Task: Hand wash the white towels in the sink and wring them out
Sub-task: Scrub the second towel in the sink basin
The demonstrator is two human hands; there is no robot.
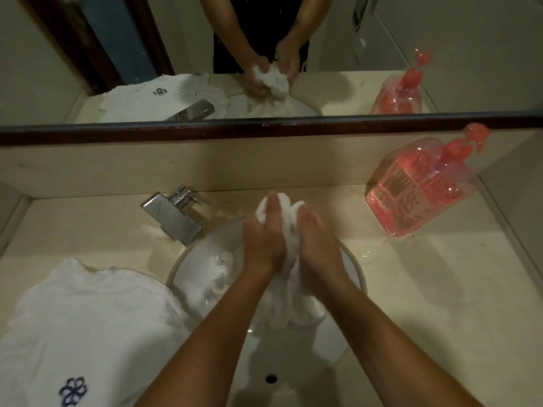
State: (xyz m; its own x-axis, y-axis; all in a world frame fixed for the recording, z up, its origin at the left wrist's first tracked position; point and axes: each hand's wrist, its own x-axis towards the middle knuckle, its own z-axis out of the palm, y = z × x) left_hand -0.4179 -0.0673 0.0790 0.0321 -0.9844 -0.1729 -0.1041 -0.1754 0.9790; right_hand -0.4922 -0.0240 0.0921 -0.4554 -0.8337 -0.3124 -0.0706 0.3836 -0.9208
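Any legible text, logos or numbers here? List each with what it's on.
No readable words or numbers.
Blue flower emblem on the white towel: a sign, no letters.
Pale markings on the pink soap bottle: too blurred to read.
Nothing shows on the faucet.
Nothing shows on the wet towel gripped by the left hand and right hand.

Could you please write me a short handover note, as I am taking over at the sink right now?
Left hand and right hand both grip one bunched towel above the sink; its lower end hangs into the basin.
Second towel, with a blue emblem, lies on the counter at left, its edge at the sink rim.
Done: the held towel is mid-scrub or mid-wring.
Left: finish wringing it. I cannot tell whether the second towel is washed.
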